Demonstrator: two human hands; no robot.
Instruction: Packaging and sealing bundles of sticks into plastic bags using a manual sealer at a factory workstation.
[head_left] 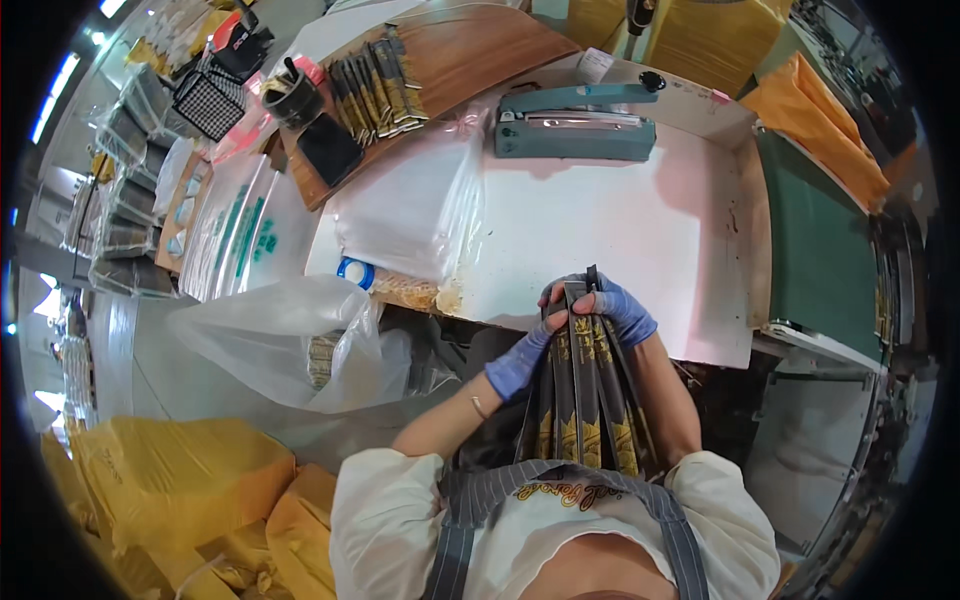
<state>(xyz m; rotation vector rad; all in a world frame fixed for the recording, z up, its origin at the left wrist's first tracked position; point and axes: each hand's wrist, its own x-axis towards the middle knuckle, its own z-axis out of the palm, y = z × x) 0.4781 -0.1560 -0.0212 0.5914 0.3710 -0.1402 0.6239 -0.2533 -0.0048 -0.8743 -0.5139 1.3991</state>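
Note:
A fanned bundle of long, narrow black-and-gold sleeves hangs between my forearms, in front of my striped apron. Both hands grip it near its upper end, at the table's front edge. My left hand, in a blue fingerless glove, is closed on the left side of the bundle. My right hand, gloved the same way, is closed around the right side, its thumb near the left fingertips. What the sleeves contain, if anything, is hidden.
A grey-green bag sealer stands at the back of the white table. Left of it lie clear plastic bags and a brown board with more black-and-gold sleeves. A blue tape roll sits at the front left; yellow sacks lie lower left.

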